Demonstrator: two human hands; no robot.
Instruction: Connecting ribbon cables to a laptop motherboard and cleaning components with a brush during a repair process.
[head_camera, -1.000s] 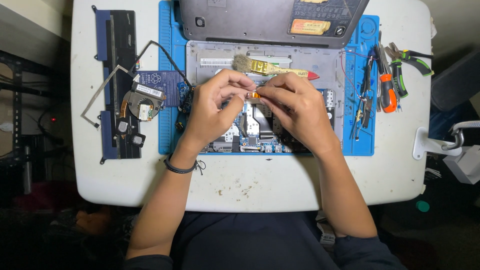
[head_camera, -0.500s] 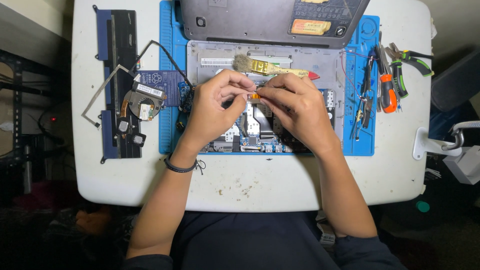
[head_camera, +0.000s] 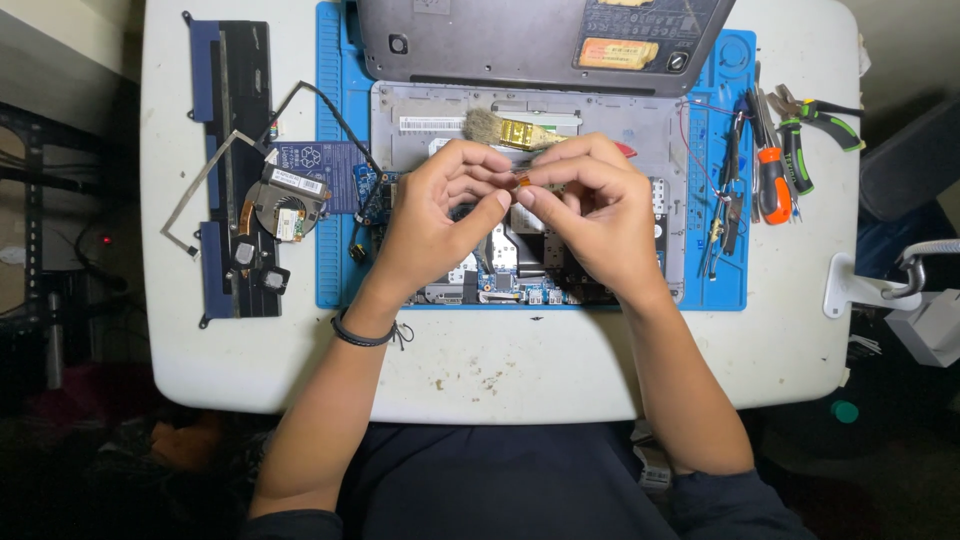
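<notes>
A white table (head_camera: 500, 370) is seen beneath both hands, and on it a blue work mat (head_camera: 330, 200) is spread under and beyond them. On the mat, directly below the hands, an opened laptop chassis (head_camera: 640, 130) is laid with its circuit board (head_camera: 500, 275) exposed just nearer the person than the fingers; its dark lid (head_camera: 500, 45) is propped beyond the hands. A long dark trim strip (head_camera: 235, 160) is placed well to the left of the left hand, with a round cooling fan (head_camera: 280, 210) between them. A brush (head_camera: 510, 130) with a gold ferrule is rested just beyond the fingertips. Screwdrivers and pliers (head_camera: 775, 160) are laid out to the right of the right hand. The left hand (head_camera: 440, 220) (a dark band is worn at its wrist) and the right hand (head_camera: 590, 215) are brought together above the chassis, and a small orange piece (head_camera: 522, 181) is pinched between their fingertips; what it is cannot be told.
</notes>
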